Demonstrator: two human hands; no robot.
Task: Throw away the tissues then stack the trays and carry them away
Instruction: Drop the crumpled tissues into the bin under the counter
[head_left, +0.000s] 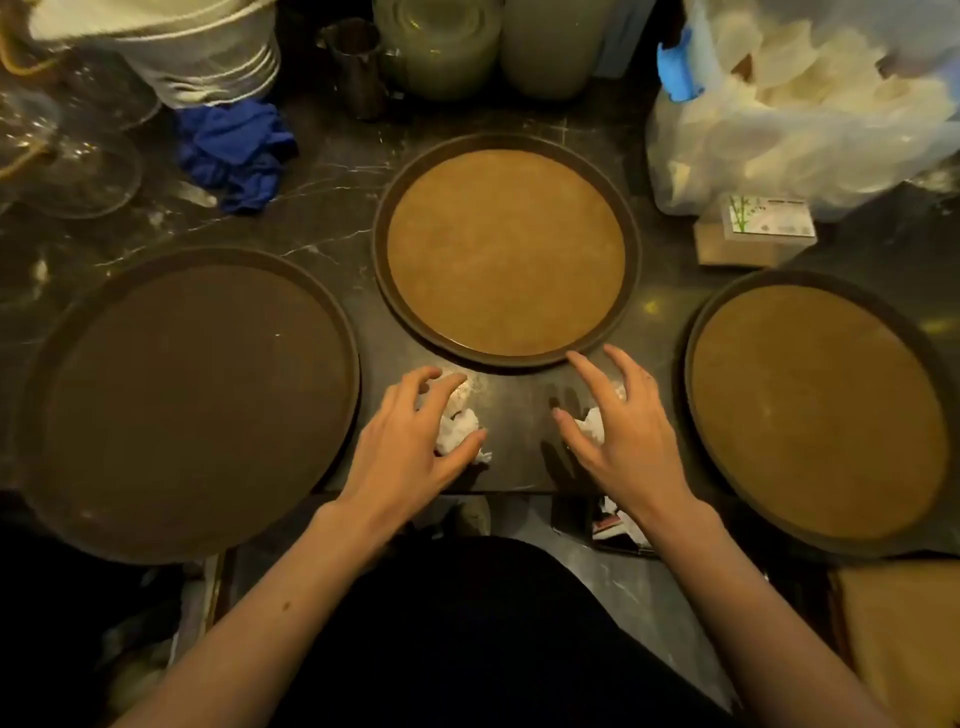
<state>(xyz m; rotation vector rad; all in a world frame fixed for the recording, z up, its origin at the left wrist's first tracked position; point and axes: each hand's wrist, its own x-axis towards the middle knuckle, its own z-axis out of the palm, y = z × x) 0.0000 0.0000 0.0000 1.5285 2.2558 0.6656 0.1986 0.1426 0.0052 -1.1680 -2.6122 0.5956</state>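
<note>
Both hands reach for crumpled tissues on the dark counter, trays not yet stacked.

The crumpled white tissue (457, 428) lies at 6 o'clock of the centre round brown tray (506, 252); the left hand (410, 447) closes its fingers around it, while the right hand (623, 436) is spread open over a second white tissue (592, 423), not gripping yet. A loose grasp could drop scraps over the near counter edge (519, 488). The left dark round tray (187, 400) and right brown round tray (818, 410) overhang that edge; an elbow could knock them. Free room is only between the trays.
</note>
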